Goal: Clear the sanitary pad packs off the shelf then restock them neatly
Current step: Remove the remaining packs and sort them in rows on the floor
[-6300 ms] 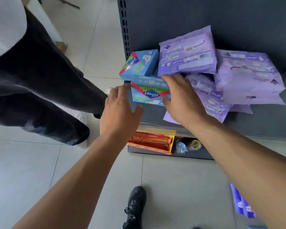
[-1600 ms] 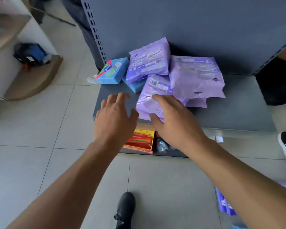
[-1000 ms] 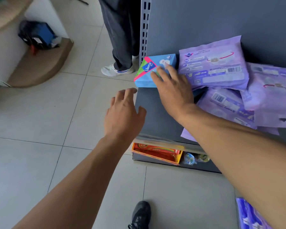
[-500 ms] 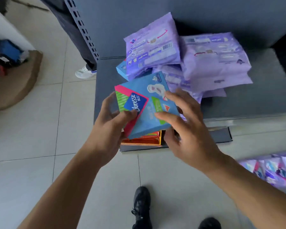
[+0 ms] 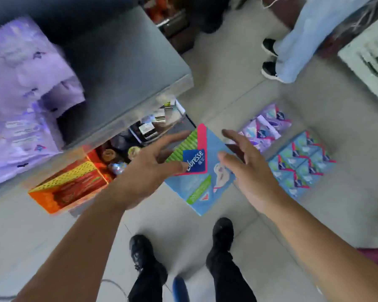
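Blue pad pack (image 5: pixel 202 171) between both hands

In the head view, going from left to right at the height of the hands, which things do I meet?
Purple packs on the shelf → orange box → left hand → blue Libresse pack → right hand → blue packs on the floor.

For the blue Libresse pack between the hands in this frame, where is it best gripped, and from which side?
Judging by its pose, grip the blue Libresse pack across its two long side edges, one hand from each side. It is flat and thin, face up and tilted, so thumbs on the printed face and fingers beneath suit it. The left hand already pinches the left edge; the right hand looks open beside the right edge.
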The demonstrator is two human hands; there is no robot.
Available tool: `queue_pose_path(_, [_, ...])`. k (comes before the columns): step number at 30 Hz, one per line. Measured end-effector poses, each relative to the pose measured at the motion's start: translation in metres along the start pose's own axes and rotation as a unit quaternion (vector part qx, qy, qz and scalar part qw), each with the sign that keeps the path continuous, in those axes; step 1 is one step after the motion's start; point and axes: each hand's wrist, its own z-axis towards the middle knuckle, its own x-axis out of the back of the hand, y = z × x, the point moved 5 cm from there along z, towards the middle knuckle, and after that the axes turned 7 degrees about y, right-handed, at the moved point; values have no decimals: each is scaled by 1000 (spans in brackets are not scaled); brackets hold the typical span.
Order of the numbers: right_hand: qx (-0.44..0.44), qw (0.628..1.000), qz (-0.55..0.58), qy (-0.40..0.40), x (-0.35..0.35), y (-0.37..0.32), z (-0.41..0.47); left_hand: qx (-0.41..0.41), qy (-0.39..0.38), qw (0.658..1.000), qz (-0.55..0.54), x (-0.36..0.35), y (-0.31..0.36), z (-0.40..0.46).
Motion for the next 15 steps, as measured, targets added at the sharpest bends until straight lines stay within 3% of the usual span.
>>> queue_pose_path(2, [-33,999,4,27,49,24,1,9,14,999,40,-45,-7,28])
queue_pose_path(5, [-115,978,97,144,118,70,-8,40,102,991,76,-103,-35,61])
queue_pose_path(9, [-210,939,156,225,173,136,-33,151,19,979,134,-185,-98,69])
queue_pose_path(15, [-308,899,135,281,230,214,-70,165,-51,950,262,-262,-151,76])
